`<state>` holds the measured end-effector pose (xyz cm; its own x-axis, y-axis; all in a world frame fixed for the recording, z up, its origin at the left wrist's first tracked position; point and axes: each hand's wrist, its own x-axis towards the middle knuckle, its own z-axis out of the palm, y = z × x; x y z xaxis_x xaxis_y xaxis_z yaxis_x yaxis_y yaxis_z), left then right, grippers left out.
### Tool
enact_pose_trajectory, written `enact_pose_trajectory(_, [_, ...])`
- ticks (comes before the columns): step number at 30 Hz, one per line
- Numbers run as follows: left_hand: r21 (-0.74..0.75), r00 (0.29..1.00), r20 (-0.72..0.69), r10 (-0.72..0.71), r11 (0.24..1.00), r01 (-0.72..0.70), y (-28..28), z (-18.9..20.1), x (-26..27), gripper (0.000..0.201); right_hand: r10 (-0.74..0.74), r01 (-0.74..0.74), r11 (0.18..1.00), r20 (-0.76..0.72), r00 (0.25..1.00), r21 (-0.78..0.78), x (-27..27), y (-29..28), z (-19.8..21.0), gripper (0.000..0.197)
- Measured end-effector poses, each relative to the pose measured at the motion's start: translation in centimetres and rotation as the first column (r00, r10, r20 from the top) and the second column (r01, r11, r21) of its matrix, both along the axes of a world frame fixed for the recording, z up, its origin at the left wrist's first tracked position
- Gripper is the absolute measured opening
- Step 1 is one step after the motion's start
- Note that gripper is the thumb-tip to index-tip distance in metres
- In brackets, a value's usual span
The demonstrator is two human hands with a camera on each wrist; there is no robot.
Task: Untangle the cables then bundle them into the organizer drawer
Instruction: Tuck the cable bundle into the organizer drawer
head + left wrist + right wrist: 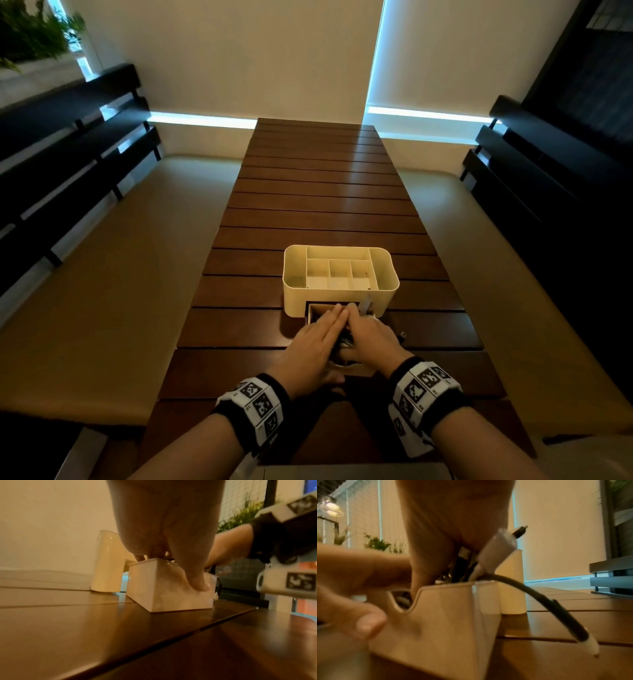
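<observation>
Hands: left hand (310, 346) and right hand (368, 337), fingers straight, press cables (464, 566) into drawer (436, 615), lower centre.
Cables: probably springy (one black end (556, 609) overhangs); take near plugs.

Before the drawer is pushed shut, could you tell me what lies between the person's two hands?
In the head view, dark cables sit between the left hand and right hand, over the drawer.

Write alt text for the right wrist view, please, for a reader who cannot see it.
A right hand presses a bundle of cables down into a cream drawer on a wooden table. One black cable droops over the drawer's side, and a left thumb rests against the front.
</observation>
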<state>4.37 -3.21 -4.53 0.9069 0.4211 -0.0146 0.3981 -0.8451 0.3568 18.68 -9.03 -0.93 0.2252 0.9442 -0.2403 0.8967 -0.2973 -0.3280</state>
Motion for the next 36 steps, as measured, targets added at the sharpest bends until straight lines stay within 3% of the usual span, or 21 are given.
enact_pose_trajectory(3, [0.125,0.996,-0.08,0.042,0.992,-0.031,0.1,-0.1,0.4,0.099,-0.122,0.109,0.992,-0.325,0.938,-0.058,0.9,-0.2,1.6,0.109])
enact_pose_trajectory(5, [0.164,0.988,-0.143,0.05,0.986,-0.027,0.1,0.4,0.9,0.094,-0.164,0.136,0.986,-0.425,0.89,-0.095,1.7,-0.9,3.1,0.116])
enact_pose_trajectory(7, [0.186,0.977,-0.205,0.052,0.982,-0.013,0.3,0.8,1.4,0.093,-0.182,0.179,0.983,-0.368,0.912,-0.041,2.9,-1.7,4.6,0.091])
enact_pose_trajectory(10, [0.22,0.967,-0.25,0.051,0.975,0.005,0.5,1.3,1.9,0.092,-0.406,0.432,0.898,-0.218,0.888,0.088,6.0,-3.0,5.4,0.038])
enact_pose_trajectory(11, [0.219,0.967,-0.25,0.052,0.976,0.004,0.4,1.4,2.0,0.091,-0.462,0.468,0.883,-0.121,0.879,0.03,7.0,-3.6,5.1,0.031])
enact_pose_trajectory(13, [0.188,0.972,-0.224,0.071,0.982,-0.029,0.4,1.4,2.2,0.085,-0.426,0.404,0.873,-0.024,0.905,-0.274,8.2,-5.0,3.6,0.031])
enact_pose_trajectory(15, [0.154,0.975,-0.197,0.099,0.986,-0.069,0.4,1.3,2.4,0.075,-0.371,0.251,0.829,-0.156,0.915,-0.5,7.7,-6.4,1.9,0.043])
enact_pose_trajectory(16, [0.149,0.976,-0.187,0.111,0.985,-0.084,0.3,1.1,2.4,0.071,-0.341,0.192,0.834,-0.211,0.916,-0.517,6.9,-6.8,1.1,0.056])
enact_pose_trajectory(18, [0.146,0.977,-0.166,0.131,0.984,-0.107,0.1,0.7,2.5,0.066,-0.245,0.155,0.902,-0.184,0.952,-0.402,5.3,-7.0,-0.7,0.058])
enact_pose_trajectory(21, [0.158,0.979,-0.123,0.16,0.978,-0.14,-0.3,0.3,2.6,0.063,-0.286,0.265,0.956,-0.198,0.938,-0.123,3.1,-6.7,-3.1,0.005])
enact_pose_trajectory(22, [0.163,0.98,-0.113,0.165,0.976,-0.146,-0.3,0.2,2.6,0.063,-0.327,0.323,0.945,-0.227,0.917,-0.057,3.0,-6.5,-3.4,0.016])
enact_pose_trajectory(24, [0.161,0.982,-0.085,0.171,0.975,-0.156,-0.4,0.0,2.5,0.064,-0.483,0.519,0.854,-0.361,0.797,0.003,3.4,-6.0,-3.4,0.022])
enact_pose_trajectory(26, [0.145,0.984,-0.03,0.173,0.975,-0.167,-0.3,-0.4,2.5,0.065,-0.582,0.741,0.672,-0.602,0.547,0.024,3.5,-5.3,-2.2,0.029])
enact_pose_trajectory(28, [0.119,0.985,0.025,0.17,0.978,-0.172,-0.4,-0.5,2.5,0.063,-0.552,0.86,0.511,-0.767,0.327,-0.002,3.2,-4.3,-1.3,0.023])
enact_pose_trajectory(30, [0.117,0.985,0.032,0.17,0.978,-0.173,-0.4,-0.6,2.5,0.066,-0.507,0.894,0.446,-0.835,0.215,-0.041,2.3,-3.2,-0.6,0.014])
enact_pose_trajectory(32, [0.131,0.985,0.034,0.171,0.976,-0.174,-0.4,-0.8,2.6,0.081,-0.426,0.9,0.431,-0.894,0.137,-0.068,1.2,-2.4,-0.2,0.014])
enact_pose_trajectory(33, [0.129,0.984,0.036,0.174,0.976,-0.177,-0.4,-1.0,2.6,0.086,-0.387,0.899,0.434,-0.912,0.133,-0.053,0.8,-2.0,-0.2,0.017])
enact_pose_trajectory(34, [0.121,0.983,0.041,0.176,0.976,-0.18,-0.4,-1.1,2.6,0.089,-0.38,0.893,0.449,-0.903,0.201,0.01,0.5,-1.8,-0.2,0.018])
enact_pose_trajectory(36, [0.084,0.982,0.05,0.181,0.979,-0.184,-0.5,-1.1,2.4,0.09,-0.398,0.828,0.531,-0.809,0.432,0.181,0.0,-1.4,-0.1,0.019])
